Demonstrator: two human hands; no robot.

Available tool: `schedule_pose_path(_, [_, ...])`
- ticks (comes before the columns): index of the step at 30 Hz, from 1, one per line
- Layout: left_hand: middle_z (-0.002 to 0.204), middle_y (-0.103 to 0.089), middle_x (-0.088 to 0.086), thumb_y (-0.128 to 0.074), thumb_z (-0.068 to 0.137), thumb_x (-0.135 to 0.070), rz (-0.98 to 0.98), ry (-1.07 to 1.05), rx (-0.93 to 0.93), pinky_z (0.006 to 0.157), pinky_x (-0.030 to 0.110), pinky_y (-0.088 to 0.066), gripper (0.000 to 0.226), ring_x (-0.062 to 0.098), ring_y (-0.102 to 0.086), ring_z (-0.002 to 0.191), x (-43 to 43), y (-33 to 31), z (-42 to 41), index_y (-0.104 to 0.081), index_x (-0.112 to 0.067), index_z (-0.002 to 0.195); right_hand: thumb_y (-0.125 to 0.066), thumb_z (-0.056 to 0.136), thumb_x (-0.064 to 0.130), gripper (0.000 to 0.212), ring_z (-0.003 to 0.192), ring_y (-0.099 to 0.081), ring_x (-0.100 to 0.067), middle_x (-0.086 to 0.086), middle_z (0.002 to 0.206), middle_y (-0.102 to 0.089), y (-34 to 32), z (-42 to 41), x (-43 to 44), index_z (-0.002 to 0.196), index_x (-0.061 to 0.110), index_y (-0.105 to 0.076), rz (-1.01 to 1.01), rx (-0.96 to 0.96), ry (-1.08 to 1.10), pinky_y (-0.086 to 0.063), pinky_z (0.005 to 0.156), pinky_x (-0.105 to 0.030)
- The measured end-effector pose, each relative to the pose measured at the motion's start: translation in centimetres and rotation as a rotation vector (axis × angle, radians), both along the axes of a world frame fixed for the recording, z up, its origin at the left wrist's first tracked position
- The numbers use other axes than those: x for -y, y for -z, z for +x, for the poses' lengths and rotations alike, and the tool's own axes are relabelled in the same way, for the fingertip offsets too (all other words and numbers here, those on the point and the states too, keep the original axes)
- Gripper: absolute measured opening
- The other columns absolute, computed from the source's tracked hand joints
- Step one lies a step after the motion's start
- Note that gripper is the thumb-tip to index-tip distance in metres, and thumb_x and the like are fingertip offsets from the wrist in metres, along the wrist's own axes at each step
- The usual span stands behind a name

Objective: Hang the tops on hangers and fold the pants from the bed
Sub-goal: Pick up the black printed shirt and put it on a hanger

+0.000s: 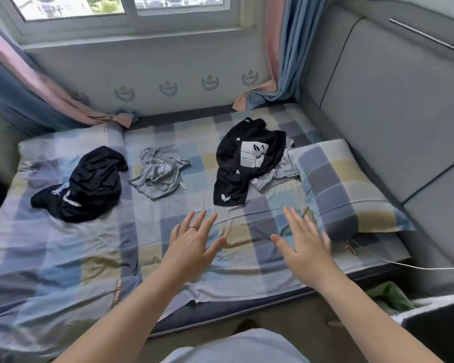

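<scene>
Crumpled clothes lie on the checked bed sheet (63, 247). A black garment with white lettering (89, 184) is at the left. A light grey garment (159, 174) lies in the middle. A black garment with a white square print (247, 163) is at the right, on top of another grey garment (278, 174). My left hand (192, 244) and my right hand (307, 244) are stretched out over the sheet, fingers straight and spread, palms down, holding nothing. Both are nearer to me than the clothes. No hanger is in view.
A checked pillow (344, 189) lies at the right against a grey padded headboard (393, 113). A white cable (404, 265) runs off the bed's right side. Curtains (288, 48) and a window (126, 6) are beyond the bed. A green cloth (388, 297) lies on the floor.
</scene>
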State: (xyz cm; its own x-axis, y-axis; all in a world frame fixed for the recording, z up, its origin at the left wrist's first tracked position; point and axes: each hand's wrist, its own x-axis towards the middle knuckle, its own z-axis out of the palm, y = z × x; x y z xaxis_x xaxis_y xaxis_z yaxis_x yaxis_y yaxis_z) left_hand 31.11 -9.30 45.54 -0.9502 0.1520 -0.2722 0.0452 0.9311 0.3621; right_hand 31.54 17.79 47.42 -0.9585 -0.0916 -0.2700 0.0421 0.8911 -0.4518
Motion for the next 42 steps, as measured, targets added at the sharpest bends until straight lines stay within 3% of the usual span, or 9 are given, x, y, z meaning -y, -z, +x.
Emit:
schedule_pose_path(9, [0.169, -0.007, -0.008, -0.028, 0.099, -0.067, 0.012, 0.039, 0.055, 0.123, 0.045, -0.007, 0.068, 0.017, 0.002, 0.155, -4.1, 3.1, -11.2, -0.012, -0.04, 0.159, -0.029, 0.1, 0.063, 0.07, 0.154, 0.009, -0.013, 0.019, 0.167, 0.007, 2.8, -9.8, -3.4, 0.158, 0.042, 0.005, 0.001, 0.037, 0.064, 0.002, 0.121, -0.053])
schedule_pose_path(19, [0.168, -0.011, -0.007, -0.034, 0.101, -0.062, 0.038, 0.131, 0.094, 0.124, 0.044, -0.011, 0.066, 0.017, 0.0, 0.155, -5.3, 11.6, -24.5, -0.016, -0.037, 0.159, -0.03, 0.101, 0.061, 0.071, 0.155, 0.008, -0.018, 0.014, 0.168, 0.008, 12.6, -19.3, -3.2, 0.159, 0.039, 0.006, 0.057, 0.169, 0.168, 0.001, 0.122, -0.056])
schedule_pose_path(32, [0.168, -0.011, -0.006, -0.035, 0.101, -0.06, 0.077, 0.244, 0.217, 0.124, 0.043, -0.011, 0.065, 0.018, 0.001, 0.155, -4.2, 37.0, -46.2, -0.018, -0.036, 0.159, -0.033, 0.103, 0.054, 0.069, 0.154, -0.001, -0.015, 0.015, 0.168, 0.001, 35.6, -42.3, -1.6, 0.158, 0.041, 0.006, 0.146, 0.181, 0.188, -0.011, 0.121, -0.047])
schedule_pose_path(42, [0.169, -0.009, 0.004, -0.044, 0.1, -0.051, 0.072, 0.407, -0.117, 0.123, 0.045, -0.011, 0.066, 0.027, -0.002, 0.155, -12.7, 54.9, -59.8, -0.02, -0.031, 0.157, -0.043, 0.102, 0.042, 0.071, 0.154, -0.002, -0.02, 0.01, 0.168, -0.002, 52.7, -59.0, -5.7, 0.158, 0.041, 0.002, 0.226, 0.055, 0.216, -0.019, 0.117, -0.055])
